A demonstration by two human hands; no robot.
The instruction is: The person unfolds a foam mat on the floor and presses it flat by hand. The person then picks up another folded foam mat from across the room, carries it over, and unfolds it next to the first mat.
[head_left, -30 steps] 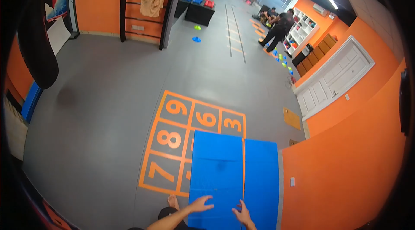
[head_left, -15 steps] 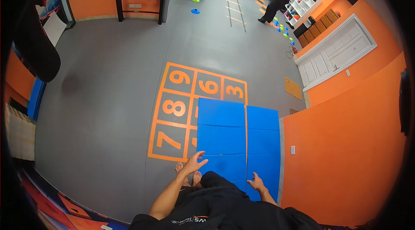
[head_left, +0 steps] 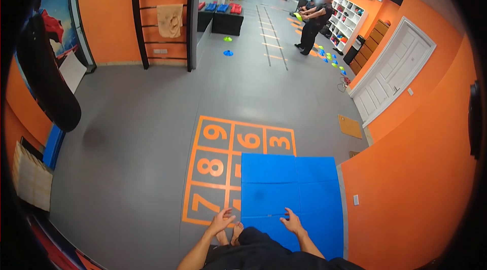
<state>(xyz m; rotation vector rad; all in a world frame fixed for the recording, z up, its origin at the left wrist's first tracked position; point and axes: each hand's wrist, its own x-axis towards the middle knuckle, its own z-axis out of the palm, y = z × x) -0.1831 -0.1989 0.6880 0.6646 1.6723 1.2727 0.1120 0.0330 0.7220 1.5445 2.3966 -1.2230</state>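
Observation:
Blue folding mats [head_left: 269,196] lie flat on the floor at my feet, side by side with their edges meeting. They cover part of an orange number grid [head_left: 209,166] marked on the floor. Near the mats' left edge hangs my left hand [head_left: 221,221], fingers apart and holding nothing. My right hand [head_left: 292,221] is in the air over the mats, also open with its fingers spread. I stand barefoot, with my feet [head_left: 236,232] beside the mats' left edge.
An orange wall [head_left: 406,184] runs close along the right, with a white door [head_left: 393,75] beyond. Farther off, a person [head_left: 315,24] in dark clothes stands near small cones [head_left: 329,58] and a floor ladder [head_left: 271,37]. A black punching bag [head_left: 48,72] hangs at left.
The gap between the two mats has closed. My right hand has risen and shifted left over the mats. My view has tilted up, and the standing person holds their arms differently.

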